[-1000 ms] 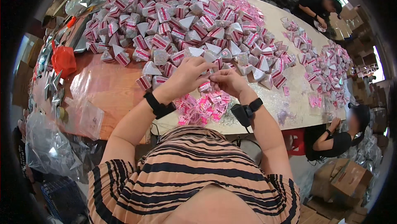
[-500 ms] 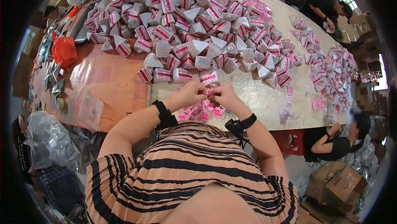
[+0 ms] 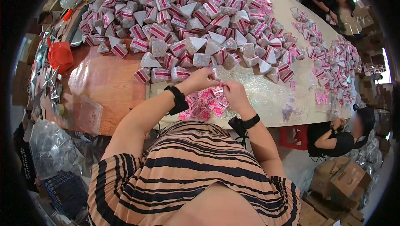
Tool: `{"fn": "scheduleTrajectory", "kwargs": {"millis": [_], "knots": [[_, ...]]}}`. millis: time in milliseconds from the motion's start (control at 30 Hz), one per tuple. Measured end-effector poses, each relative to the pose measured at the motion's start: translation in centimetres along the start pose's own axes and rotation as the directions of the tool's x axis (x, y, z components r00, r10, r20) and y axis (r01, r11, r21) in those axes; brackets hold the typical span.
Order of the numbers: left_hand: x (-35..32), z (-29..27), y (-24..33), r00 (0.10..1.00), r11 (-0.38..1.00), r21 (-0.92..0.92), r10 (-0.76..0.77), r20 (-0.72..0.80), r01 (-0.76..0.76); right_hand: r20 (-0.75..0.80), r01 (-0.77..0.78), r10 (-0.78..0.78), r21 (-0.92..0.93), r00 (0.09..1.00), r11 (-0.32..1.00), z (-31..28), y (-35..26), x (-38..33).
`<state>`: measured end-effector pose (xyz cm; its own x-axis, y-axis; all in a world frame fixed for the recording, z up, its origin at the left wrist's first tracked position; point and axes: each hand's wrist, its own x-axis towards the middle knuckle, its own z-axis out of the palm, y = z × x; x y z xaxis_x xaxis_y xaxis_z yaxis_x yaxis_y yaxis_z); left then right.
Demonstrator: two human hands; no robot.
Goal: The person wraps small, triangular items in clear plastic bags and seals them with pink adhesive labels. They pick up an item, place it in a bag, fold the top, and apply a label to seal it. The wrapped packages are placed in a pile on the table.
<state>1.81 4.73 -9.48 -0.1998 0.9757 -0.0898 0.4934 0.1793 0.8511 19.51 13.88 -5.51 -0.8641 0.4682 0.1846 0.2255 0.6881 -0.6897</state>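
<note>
Pink piece [image 3: 221, 83] between left hand [image 3: 201, 79], right hand [image 3: 235, 96] (fingers [image 3: 226, 85] pinched).

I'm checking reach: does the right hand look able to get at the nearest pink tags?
Probably yes: the right hand is beside the pink tags, whose middle lies uncovered. It seems to pinch something too small to tell, so it may need freeing first.

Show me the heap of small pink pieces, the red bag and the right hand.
Small pink pieces [image 3: 204, 101], head view: middle of the heap.
Red bag [image 3: 60, 56], head view: its visible side.
Right hand [image 3: 236, 94], head view: back of the hand.
</note>
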Motion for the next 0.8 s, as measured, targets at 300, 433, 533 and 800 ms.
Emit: {"fn": "scheduleTrajectory", "kwargs": {"millis": [300,433,533,800], "knots": [[2.5,1.3,1.7,0.986,0.830,0.537,0.166,0.018,-0.149,-0.122,-0.145,0.143,-0.010,0.982,0.989,-2.1,3.5,-0.5],[2.6,2.3,0.0,0.948,0.716,0.655,0.317,0.001,-0.240,-0.118,-0.190,0.190,0.014,0.975,0.982,-2.0,3.3,-0.4],[2.5,2.3,-0.7,0.948,0.763,0.606,0.314,-0.045,-0.224,-0.137,-0.148,0.151,0.033,0.979,0.988,-1.8,2.4,0.0],[0.5,-3.9,4.3,0.971,0.937,-0.347,-0.108,-0.212,0.029,-0.200,0.011,-0.016,-0.023,0.980,1.000,-4.5,-3.4,1.4]]}}
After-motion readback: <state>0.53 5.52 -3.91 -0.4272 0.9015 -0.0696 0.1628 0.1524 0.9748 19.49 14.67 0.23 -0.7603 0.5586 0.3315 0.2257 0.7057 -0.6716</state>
